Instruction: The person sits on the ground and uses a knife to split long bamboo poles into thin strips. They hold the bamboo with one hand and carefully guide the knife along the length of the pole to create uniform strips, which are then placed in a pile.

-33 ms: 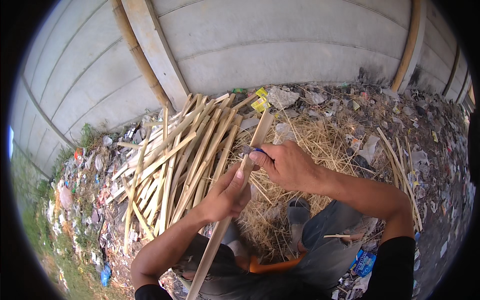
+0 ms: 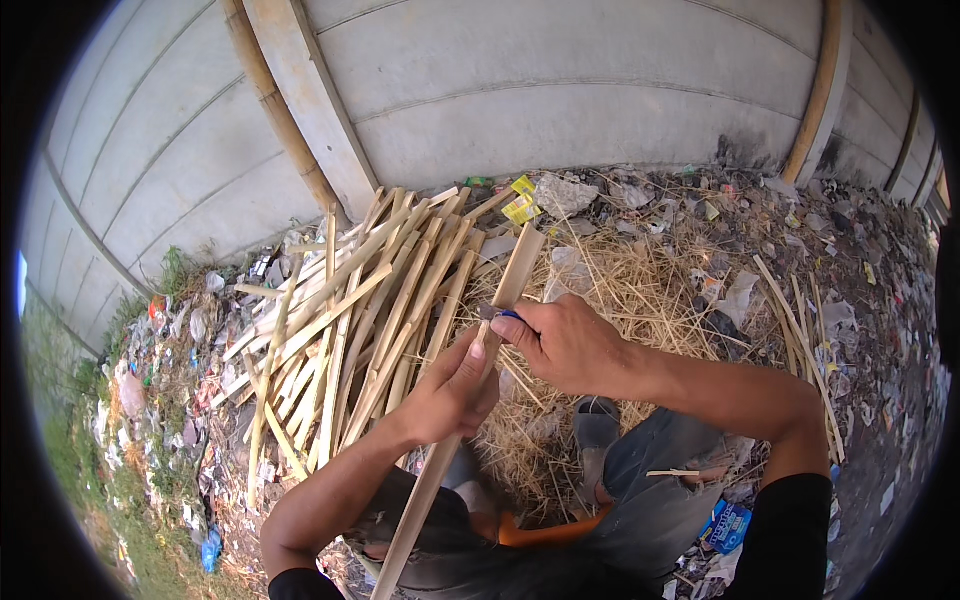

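While left hand (image 2: 452,392) grips bamboo strip (image 2: 520,265) (long), right hand (image 2: 562,342) just above

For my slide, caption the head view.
Left hand grips a bamboo strip; right hand presses a blue-handled tool against it.

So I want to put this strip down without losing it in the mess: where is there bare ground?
Hardly any. The straw heap right of the strip carries no slats, and a barer strip of ground runs along the wall's foot. The slat pile fills the left, and litter covers the right. Both hands, left and right, grip the strip.
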`<action>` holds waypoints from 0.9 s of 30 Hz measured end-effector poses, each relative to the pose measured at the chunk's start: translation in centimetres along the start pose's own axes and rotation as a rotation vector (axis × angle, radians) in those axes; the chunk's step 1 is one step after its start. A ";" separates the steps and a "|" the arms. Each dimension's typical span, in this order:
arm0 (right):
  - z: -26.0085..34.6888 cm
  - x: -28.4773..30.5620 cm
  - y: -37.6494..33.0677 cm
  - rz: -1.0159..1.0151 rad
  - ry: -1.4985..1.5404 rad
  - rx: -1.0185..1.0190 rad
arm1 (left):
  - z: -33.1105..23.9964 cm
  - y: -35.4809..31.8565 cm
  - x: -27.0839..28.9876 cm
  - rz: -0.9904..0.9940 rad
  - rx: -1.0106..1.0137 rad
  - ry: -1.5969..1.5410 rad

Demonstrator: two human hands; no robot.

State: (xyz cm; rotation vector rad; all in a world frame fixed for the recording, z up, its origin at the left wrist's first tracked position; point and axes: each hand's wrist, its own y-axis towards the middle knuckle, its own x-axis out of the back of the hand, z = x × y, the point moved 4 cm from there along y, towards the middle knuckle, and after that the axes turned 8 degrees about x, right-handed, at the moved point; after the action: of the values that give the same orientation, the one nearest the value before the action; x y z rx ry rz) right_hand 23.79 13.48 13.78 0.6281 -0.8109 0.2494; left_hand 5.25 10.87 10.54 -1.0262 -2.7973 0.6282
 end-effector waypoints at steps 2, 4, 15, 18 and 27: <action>0.4 0.4 0.7 -0.002 -0.044 0.024 | 0.1 -0.1 0.2 -0.003 0.003 -0.004; 0.7 0.4 0.6 0.013 0.012 -0.018 | 0.3 0.1 0.7 0.053 -0.012 -0.010; 1.1 -0.9 0.3 0.167 0.140 -0.127 | 0.8 0.2 0.6 0.000 -0.013 0.000; -0.2 -1.8 0.4 0.102 0.219 -0.011 | 0.9 0.5 0.5 -0.028 -0.020 0.043; -2.3 1.1 0.1 -0.083 0.352 -0.158 | -0.2 0.6 1.2 0.037 -0.032 -0.015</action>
State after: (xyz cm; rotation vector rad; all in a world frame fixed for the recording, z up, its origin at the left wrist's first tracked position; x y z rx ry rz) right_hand 25.82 14.94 13.47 0.4508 -0.4595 0.2098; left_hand 4.74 12.06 10.46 -1.0854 -2.8157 0.5996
